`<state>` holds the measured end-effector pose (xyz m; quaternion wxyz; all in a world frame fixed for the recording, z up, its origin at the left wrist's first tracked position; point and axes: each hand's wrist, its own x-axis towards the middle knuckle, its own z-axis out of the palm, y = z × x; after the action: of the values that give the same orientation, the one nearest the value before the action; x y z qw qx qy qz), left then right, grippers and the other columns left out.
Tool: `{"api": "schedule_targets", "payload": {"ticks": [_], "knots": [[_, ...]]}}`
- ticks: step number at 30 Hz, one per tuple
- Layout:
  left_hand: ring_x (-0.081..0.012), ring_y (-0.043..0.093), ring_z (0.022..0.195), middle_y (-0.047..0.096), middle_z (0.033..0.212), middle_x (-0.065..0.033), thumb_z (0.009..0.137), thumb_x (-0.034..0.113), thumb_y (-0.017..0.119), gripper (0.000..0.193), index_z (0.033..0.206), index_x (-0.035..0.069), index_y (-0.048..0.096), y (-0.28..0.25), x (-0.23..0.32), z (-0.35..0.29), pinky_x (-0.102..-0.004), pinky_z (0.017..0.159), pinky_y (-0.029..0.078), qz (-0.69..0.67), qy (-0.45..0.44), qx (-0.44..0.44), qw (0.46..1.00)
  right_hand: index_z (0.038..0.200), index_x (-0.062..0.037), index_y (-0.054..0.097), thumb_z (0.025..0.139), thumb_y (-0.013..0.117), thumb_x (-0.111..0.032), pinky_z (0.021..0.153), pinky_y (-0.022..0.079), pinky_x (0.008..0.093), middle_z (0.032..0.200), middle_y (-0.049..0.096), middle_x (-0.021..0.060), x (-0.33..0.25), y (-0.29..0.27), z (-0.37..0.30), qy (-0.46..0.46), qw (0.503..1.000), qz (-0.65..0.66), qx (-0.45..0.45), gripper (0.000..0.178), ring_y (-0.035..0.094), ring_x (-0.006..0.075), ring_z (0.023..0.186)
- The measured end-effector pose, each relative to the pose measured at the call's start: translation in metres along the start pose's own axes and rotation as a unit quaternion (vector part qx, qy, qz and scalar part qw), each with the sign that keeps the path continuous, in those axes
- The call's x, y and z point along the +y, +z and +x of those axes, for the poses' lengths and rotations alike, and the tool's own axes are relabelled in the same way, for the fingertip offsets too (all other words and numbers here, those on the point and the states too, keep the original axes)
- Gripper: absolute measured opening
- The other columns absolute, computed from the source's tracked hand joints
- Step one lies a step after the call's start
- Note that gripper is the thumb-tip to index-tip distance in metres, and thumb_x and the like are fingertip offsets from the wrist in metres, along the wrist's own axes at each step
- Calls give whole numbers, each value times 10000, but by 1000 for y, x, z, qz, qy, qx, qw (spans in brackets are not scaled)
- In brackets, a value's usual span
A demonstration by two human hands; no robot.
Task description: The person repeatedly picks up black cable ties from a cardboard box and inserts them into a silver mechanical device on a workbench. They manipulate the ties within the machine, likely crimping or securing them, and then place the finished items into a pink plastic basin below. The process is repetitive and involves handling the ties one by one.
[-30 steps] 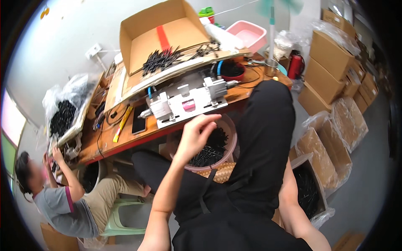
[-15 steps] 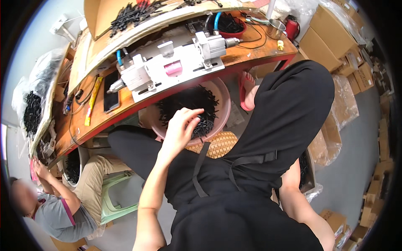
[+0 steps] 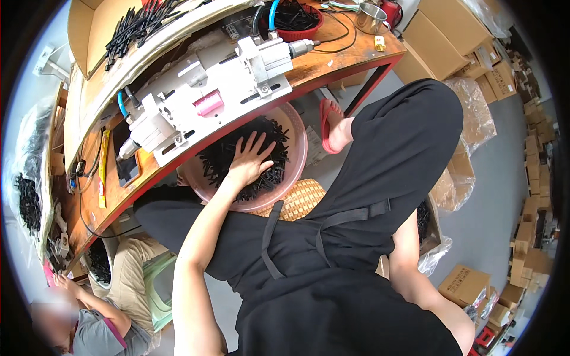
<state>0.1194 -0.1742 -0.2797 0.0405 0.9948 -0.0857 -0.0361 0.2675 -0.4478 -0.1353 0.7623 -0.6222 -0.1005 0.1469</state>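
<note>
My left hand [image 3: 250,164] is open, palm down and fingers spread, over the heap of thin black plastic pieces [image 3: 222,157] in a round pink basin [image 3: 301,159]. Whether the fingertips touch the pieces, I cannot tell. The basin stands below the bench edge, between my knees. My right forearm [image 3: 406,252] reaches down beside my right thigh toward an open box [image 3: 438,221] with black pieces in it. The thigh hides the right hand. Above the basin, a metal clamping fixture [image 3: 190,133] with a pink block [image 3: 209,103] at its middle sits on the bench.
On the bench are a phone [image 3: 127,171], a yellow strip-like tool [image 3: 103,169], a red basket [image 3: 313,31] of black parts and a metal mug [image 3: 370,19]. Cardboard boxes [image 3: 436,35] stand at the right. Another person [image 3: 107,329] works at lower left beside a green stool [image 3: 160,285].
My left hand has spread its fingers from a near-pinch and lowered toward the black pieces. The whole view has shifted, with the bench now further left. My right arm still reaches down.
</note>
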Motion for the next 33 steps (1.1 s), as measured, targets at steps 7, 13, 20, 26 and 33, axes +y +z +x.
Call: {"api": "schedule_targets", "payload": {"ticks": [7, 13, 20, 26, 33], "knots": [[-371, 321, 1393, 414, 1458, -162, 870, 286, 666, 504, 1353, 190, 557, -42, 17, 1, -535, 1108, 277, -104, 5, 167, 980, 1152, -74, 660, 879, 668, -250, 842, 528, 381, 1075, 687, 120, 64, -164, -59, 78, 963, 91, 240, 325, 649, 236, 987], [-337, 657, 767, 659, 815, -127, 844, 288, 643, 311, 1045, 52, 617, -64, 76, -16, -449, 651, 527, -167, 76, 45, 982, 1297, -99, 548, 906, 676, -363, 819, 518, 339, 1135, 643, 52, 148, -193, -71, 144, 925, -39, 350, 489, 621, 182, 965], [-300, 536, 1088, 546, 1153, -130, 874, 178, 604, 303, 1123, 8, 626, -49, 119, -28, -417, 933, 431, -229, 159, -30, 960, 1159, 7, 610, 996, 544, -97, 918, 464, 285, 1104, 626, 75, -36, 2, -15, -194, 932, -273, 135, 205, 591, 160, 1012], [-316, 591, 977, 612, 1025, -123, 882, 119, 632, 384, 1249, 14, 589, -124, 65, -55, -389, 849, 475, -412, -21, 169, 895, 962, 3, 676, 792, 685, 75, 758, 479, 318, 889, 623, 102, -129, 177, 54, -475, 799, -353, -108, 185, 596, 233, 839], [-281, 559, 849, 584, 942, -95, 890, 76, 630, 376, 1264, 53, 601, -175, 34, -85, -370, 786, 455, -434, -63, 186, 880, 825, 5, 644, 779, 710, -16, 733, 474, 373, 825, 587, 110, -150, 264, 125, -535, 747, -357, -166, 83, 592, 296, 826]]}}
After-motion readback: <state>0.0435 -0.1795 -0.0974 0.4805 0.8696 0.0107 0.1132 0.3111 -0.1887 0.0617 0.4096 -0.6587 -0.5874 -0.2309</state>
